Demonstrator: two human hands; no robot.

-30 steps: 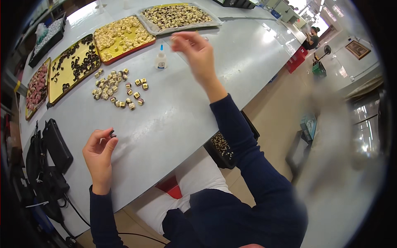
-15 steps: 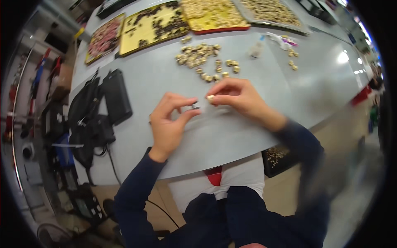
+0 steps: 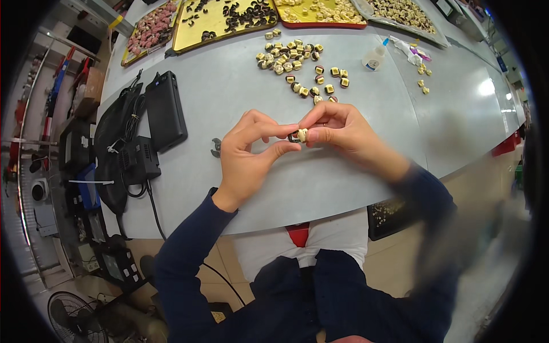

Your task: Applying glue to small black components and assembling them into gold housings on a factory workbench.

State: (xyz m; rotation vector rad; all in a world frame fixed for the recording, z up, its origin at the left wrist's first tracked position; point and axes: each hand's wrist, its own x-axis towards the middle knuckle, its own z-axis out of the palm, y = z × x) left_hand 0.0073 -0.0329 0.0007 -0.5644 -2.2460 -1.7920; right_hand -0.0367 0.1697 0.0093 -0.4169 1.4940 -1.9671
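Observation:
Above the grey table my left hand (image 3: 247, 157) pinches a small black C-shaped piece (image 3: 292, 138) between thumb and forefinger. My right hand (image 3: 357, 140) grips a small cream-coloured piece (image 3: 302, 135) in its fingertips. The two pieces meet between the hands, the open side of the black one facing the cream one; whether they are fully joined I cannot make out. Beside my left hand another black curved piece (image 3: 216, 147) lies on the table. Just beyond my hands is a loose cluster of small cream-and-black blocks (image 3: 286, 57).
Along the far side stand a tray of pink pieces (image 3: 151, 31), a yellow tray (image 3: 203, 24) with black pieces, a red-edged tray (image 3: 326, 25) of cream pieces and another full tray (image 3: 437, 40). A blue-tipped bottle (image 3: 374, 58) stands at right. Black devices (image 3: 166, 111) with cables occupy the left.
My left hand has moved right, bringing the black piece from a short gap up to the cream piece. The right hand has shifted slightly right. The view has moved a little.

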